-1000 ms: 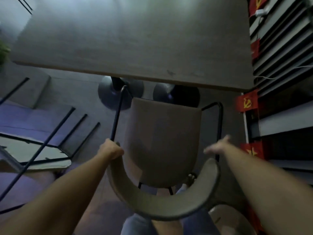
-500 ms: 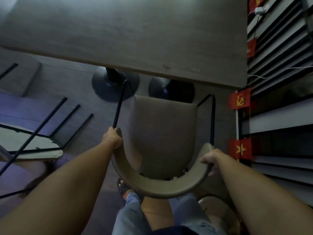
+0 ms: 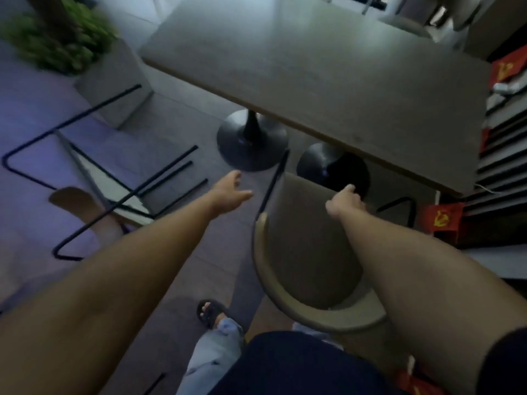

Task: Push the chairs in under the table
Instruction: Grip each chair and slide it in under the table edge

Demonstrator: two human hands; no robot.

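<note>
A tan chair with a curved backrest and black metal legs stands at the near edge of the grey table, its seat front close to the table's rim. My left hand hovers open above the floor, left of the chair, holding nothing. My right hand is stretched out over the chair's seat, fingers loosely curled, gripping nothing that I can see. A second chair lies tipped over on the floor to the left, its black legs pointing sideways.
Two round black pedestal bases stand under the table. A concrete planter with green plants sits at the far left. Dark slatted wall with small red flags runs along the right. My sandalled foot is on the floor.
Both hands have let go of the chair's backrest and reach forward. My view has swung left and back, bringing the tipped chair and planter into sight.
</note>
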